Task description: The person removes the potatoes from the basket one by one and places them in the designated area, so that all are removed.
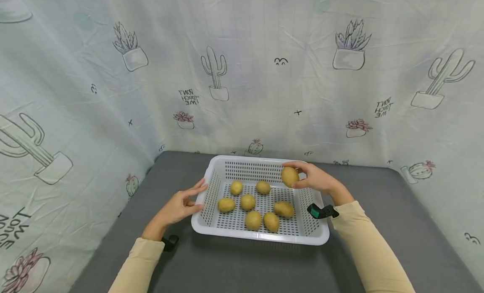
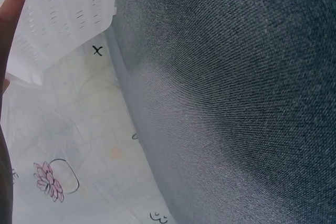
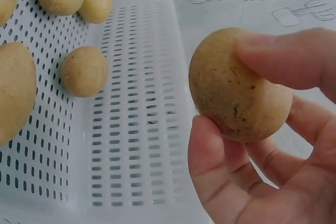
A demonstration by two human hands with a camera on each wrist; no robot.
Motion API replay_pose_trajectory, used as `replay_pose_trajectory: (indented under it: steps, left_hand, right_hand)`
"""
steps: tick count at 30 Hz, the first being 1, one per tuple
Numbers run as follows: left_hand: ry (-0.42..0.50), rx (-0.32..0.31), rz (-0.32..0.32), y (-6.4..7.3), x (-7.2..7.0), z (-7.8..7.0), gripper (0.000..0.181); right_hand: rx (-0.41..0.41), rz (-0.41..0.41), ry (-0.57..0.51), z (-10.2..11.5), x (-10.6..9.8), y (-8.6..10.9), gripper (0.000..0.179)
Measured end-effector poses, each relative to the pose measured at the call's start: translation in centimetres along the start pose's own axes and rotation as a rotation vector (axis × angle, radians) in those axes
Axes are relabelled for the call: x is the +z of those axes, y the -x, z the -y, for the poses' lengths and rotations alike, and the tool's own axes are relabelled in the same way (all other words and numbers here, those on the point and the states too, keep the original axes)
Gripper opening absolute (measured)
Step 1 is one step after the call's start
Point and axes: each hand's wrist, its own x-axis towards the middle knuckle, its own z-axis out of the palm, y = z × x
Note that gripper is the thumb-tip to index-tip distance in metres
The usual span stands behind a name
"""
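Pinching one round, yellow-brown potato in the right hand, with the thumb on one side and bent fingers on the other. Has a snug grip on it. Holding it up near the back right corner of a white plastic basket with little holes. Touching the basket's left rim with the left hand, using spread, mostly straight fingers. Can see seven more yellow-brown potatoes inside, and a dark grey table underneath.
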Motion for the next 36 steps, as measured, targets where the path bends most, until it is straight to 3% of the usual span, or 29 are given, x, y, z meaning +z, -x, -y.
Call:
replay_pose_trajectory:
  steps: [23, 36]
  left_hand:
    - [0.002, -0.006, 0.006, 0.1, 0.0, -0.3, 0.065]
    - [0.029, 0.011, 0.006, 0.1, -0.1, -0.1, 0.066]
  right_hand:
    - [-0.069, -0.256, -0.208, -0.7, -1.4, 5.6, 0.062]
    - [-0.073, -0.4, -0.312, -3.4, -2.4, 9.7, 0.061]
